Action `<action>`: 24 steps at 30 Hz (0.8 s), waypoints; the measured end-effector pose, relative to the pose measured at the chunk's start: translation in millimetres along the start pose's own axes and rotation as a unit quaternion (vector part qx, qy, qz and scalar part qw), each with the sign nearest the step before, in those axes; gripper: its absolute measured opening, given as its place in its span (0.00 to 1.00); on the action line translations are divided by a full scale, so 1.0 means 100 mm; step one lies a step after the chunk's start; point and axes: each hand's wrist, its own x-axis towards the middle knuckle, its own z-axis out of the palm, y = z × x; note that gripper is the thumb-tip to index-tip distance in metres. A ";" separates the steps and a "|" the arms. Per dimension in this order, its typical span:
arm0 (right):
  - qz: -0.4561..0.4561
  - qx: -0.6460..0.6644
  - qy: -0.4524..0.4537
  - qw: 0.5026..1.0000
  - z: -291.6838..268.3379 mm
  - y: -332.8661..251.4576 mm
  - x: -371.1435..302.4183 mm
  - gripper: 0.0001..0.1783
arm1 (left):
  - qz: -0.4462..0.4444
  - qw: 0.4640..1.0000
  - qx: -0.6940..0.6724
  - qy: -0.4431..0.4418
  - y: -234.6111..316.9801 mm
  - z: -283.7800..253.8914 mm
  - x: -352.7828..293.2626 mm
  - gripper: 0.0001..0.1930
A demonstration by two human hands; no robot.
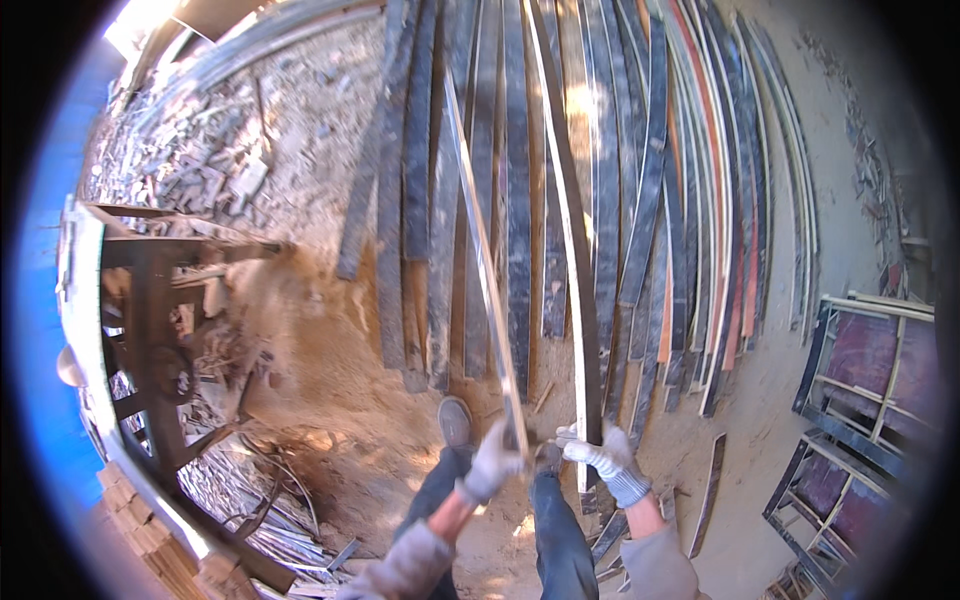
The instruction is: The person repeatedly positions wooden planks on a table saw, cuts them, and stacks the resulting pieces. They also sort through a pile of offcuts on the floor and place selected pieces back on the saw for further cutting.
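Both my hands wear pale work gloves. My left hand [492, 463] is closed round the near end of a narrow wooden strip [484, 265], which slants up and away to the left over the pile. To its right, my right hand [607, 459] grips a long dark plank [583, 270] with a pale sawn edge, close to its near end. The plank's far end runs out at the top of the view. Beneath both lie many long dark boards [517, 200], side by side on the sandy ground. My fingertips are partly hidden.
A rusty metal frame machine [150, 300] with a pale top edge stands at the left, near scattered wood offcuts [200, 170]. Stacked wood blocks [140, 525] sit at the lower left. Dark framed panels [860, 360] lie at the right. A short strip [708, 495] rests nearby.
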 end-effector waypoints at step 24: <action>0.026 0.455 -0.382 0.804 1.23 -1.86 -3.20 0.24 | 0.061 0.826 0.407 0.386 -0.88 1.32 -6.89 0.46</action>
